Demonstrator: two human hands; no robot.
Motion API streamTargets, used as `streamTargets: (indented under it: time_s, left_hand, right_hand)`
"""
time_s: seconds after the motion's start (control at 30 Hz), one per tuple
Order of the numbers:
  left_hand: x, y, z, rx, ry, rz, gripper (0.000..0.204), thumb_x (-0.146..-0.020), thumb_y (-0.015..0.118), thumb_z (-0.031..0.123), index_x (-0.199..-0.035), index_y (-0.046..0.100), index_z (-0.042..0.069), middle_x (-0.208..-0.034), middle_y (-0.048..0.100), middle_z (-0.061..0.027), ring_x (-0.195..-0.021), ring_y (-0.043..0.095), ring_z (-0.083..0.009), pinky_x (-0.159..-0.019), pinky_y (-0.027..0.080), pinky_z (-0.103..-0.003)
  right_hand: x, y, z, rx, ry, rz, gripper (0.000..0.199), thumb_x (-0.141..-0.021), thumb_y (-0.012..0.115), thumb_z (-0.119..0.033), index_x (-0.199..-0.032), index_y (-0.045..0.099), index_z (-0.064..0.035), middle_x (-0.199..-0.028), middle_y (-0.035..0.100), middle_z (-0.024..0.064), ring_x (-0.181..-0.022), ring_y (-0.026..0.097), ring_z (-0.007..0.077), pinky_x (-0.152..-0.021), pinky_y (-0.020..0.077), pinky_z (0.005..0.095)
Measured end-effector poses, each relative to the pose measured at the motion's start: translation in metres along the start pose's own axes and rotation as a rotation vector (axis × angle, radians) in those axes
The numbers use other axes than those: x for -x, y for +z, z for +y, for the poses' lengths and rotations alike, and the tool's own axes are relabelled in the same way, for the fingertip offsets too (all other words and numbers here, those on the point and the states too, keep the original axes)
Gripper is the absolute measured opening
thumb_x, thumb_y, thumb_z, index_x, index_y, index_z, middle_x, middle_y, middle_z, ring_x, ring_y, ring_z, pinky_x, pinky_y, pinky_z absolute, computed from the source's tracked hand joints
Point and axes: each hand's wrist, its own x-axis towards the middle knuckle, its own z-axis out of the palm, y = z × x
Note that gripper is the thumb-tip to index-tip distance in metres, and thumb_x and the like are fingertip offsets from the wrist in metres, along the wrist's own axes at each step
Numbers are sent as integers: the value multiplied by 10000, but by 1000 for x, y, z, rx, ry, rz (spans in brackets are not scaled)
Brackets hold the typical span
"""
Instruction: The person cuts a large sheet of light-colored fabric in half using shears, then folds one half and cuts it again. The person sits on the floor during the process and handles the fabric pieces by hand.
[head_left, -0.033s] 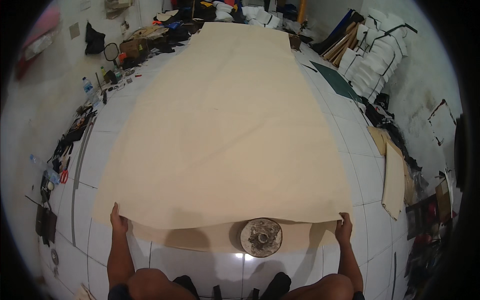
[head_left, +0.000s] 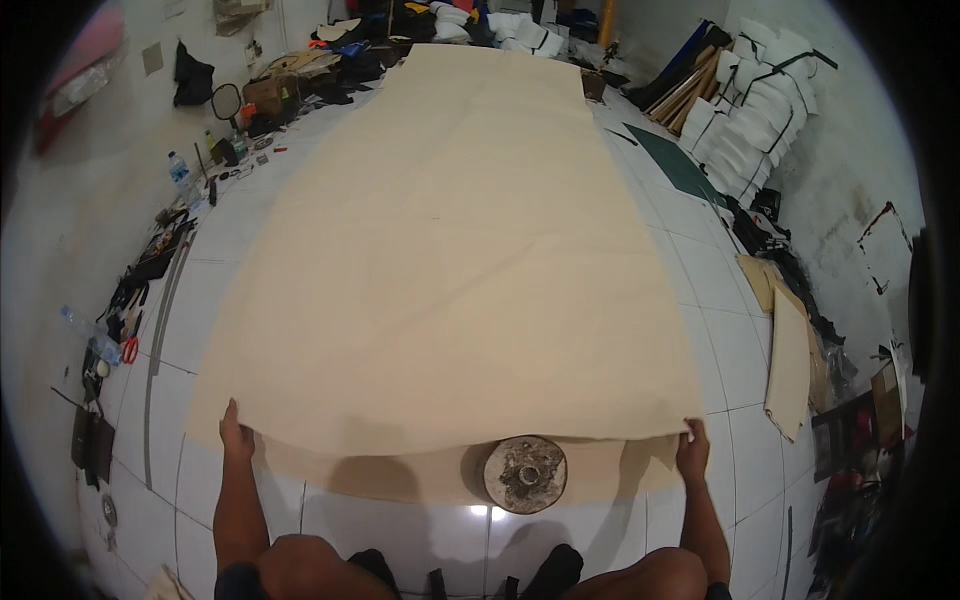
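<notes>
A long beige sheet of cloth (head_left: 450,250) stretches over the floor from near my knees to the far end of the room. My left hand (head_left: 236,428) is closed on its near left corner, thumb side up. At the near right corner, my right hand (head_left: 693,448) pinches the same sheet. Between the hands its near edge is lifted and sags slightly. Beneath it lies a second beige layer (head_left: 400,483). On that layer, right of the middle, sits a round stained weight (head_left: 525,475) with a hole in its centre, against the upper sheet's edge.
White floor tiles (head_left: 390,530) surround the cloth. Along the left wall lie red-handled scissors (head_left: 130,348), plastic bottles and a long metal ruler (head_left: 163,310). To the right are a green cutting mat (head_left: 672,160), brown board pieces (head_left: 788,350) and strapped white bundles (head_left: 750,120).
My right hand has shifted very slightly up and to the right, and my left hand a little up. Both still hold the cloth, and the view has moved a touch.
</notes>
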Motion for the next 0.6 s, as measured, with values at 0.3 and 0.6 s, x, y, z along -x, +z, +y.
streamTargets:
  time_s: [0.3,0.6]
  left_hand:
    - [-135,103,113,-322,303,136,270,-853,648,81,-1053,569,-83,-999,628,-165,-870,643,-268,-751,539,-395]
    - [-179,187,433,-445,534,-184,389,-907,630,219,-1177,556,-50,-1134,607,-128,-1022,608,-228,-908,497,-328]
  right_hand:
    - [-230,-54,-103,367,-55,175,426,-949,512,-318,-1230,523,2,-1162,589,287,-1099,553,453,-919,438,502]
    - [-287,-210,-190,414,-440,810,303,-960,463,-259,-1221,571,-148,-1185,589,176,-1081,567,390,-868,478,465]
